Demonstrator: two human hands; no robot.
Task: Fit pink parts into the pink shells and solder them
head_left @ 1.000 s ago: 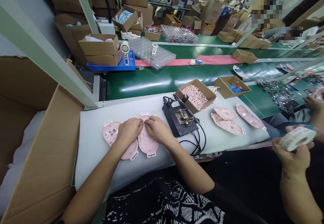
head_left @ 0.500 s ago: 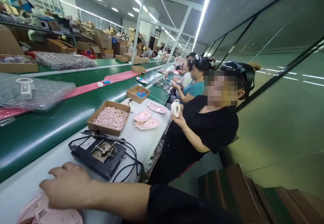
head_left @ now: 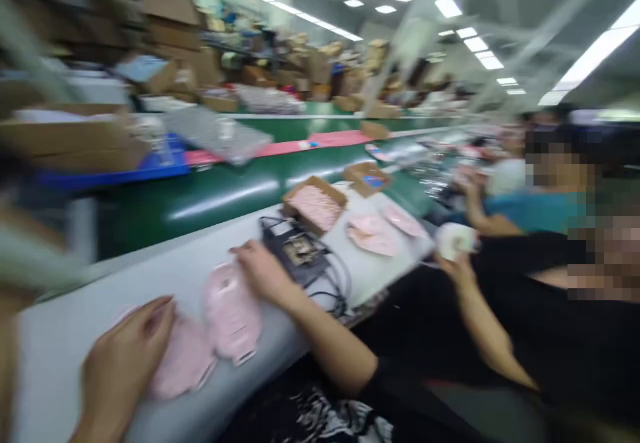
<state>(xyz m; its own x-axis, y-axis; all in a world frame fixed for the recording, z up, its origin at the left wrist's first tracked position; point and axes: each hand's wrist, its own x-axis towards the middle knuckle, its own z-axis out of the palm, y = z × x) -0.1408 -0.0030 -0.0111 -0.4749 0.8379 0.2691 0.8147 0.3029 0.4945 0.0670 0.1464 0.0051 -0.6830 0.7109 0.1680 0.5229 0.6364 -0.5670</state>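
Observation:
Two pink plastic panels lie side by side on the white worktop, both blurred by motion. My left hand (head_left: 125, 353) is over the left pink panel (head_left: 183, 359), thumb and fingers drawn together in a pinch; whatever is between them is hidden. Beside the upper edge of the right pink panel (head_left: 233, 313) is my right hand (head_left: 263, 269), its fingers stretched out, apparently touching that edge. Just beyond it sits a black device (head_left: 295, 249) with a metal fixture on top and looped black cables.
A cardboard tray of small pink parts (head_left: 315, 206) and a smaller box with blue pieces (head_left: 367, 179) stand farther along the worktop (head_left: 165, 269). More pink panels (head_left: 373, 233) lie there. A green conveyor (head_left: 220, 196) runs behind. At right, a co-worker's hand holds a white roll (head_left: 456, 239).
The view has swung left, so the worktop appears farther right. My left hand and a second pink panel now show in full. My right hand stays near its panel's upper end.

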